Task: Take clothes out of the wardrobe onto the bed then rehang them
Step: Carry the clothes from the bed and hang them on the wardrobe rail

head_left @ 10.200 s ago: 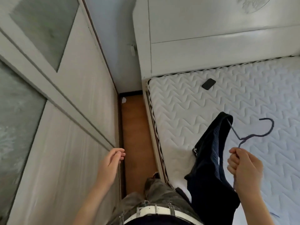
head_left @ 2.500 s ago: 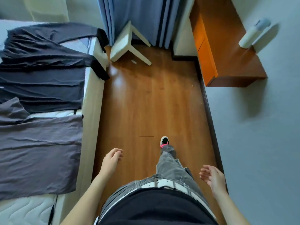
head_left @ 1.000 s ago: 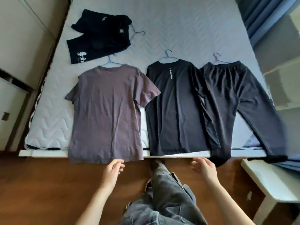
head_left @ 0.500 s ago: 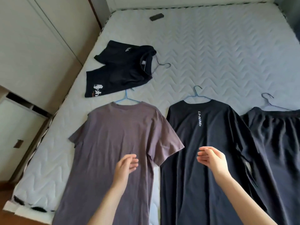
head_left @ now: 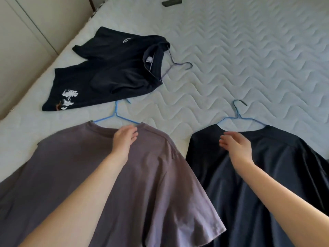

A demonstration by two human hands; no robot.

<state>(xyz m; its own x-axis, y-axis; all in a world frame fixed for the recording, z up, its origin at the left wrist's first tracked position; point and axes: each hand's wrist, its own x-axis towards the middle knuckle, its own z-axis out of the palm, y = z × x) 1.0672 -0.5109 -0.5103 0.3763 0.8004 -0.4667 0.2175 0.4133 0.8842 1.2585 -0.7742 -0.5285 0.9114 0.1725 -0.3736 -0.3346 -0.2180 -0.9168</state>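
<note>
Both hands have advanced across the bed (head_left: 231,59), left hand (head_left: 124,139) resting loose-fingered on the grey shirt (head_left: 80,166) at its collar, right hand (head_left: 236,147) spread just above the black shirt (head_left: 267,175); gripping each hanger (head_left: 115,117) by its neck should lift them cleanly.

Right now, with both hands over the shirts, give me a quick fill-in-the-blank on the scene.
The left hand is at the collar of the grey T-shirt, on a ____ hanger.
The right hand, over the black T-shirt, holds ____.
The dark shorts lie nearer the ____ hand.
Missing: blue; nothing; left.
</note>
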